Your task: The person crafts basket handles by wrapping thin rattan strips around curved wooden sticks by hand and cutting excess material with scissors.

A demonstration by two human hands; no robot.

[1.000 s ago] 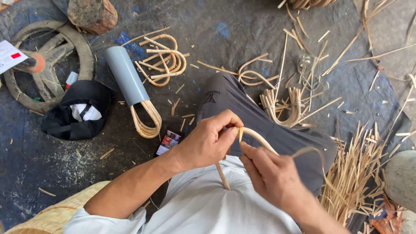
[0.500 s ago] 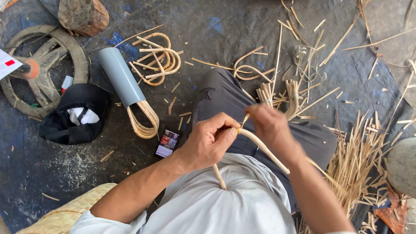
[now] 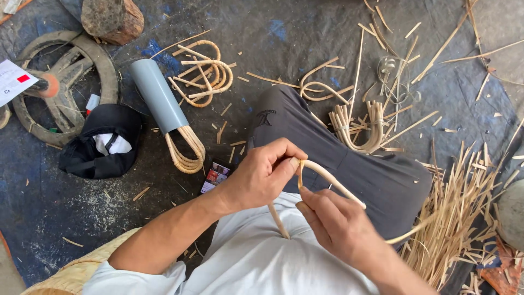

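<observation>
My left hand grips the bend of a pale cane rod that is curved into a hoop over my lap. My right hand pinches a thin cane strip just below the bend; the strip trails off to the right. One end of the rod runs down between my hands towards my white shirt. My grey-trousered knee lies under the work.
A grey pipe with cane loops wound on its end lies to the left, next to a black cap. Bent cane pieces, a bundle, loose splints, a wheel and a log lie on the dark sheet.
My right hand went up to the bend beside the left hand, then came back down towards my body with the strip. The left hand has stayed on the rod.
</observation>
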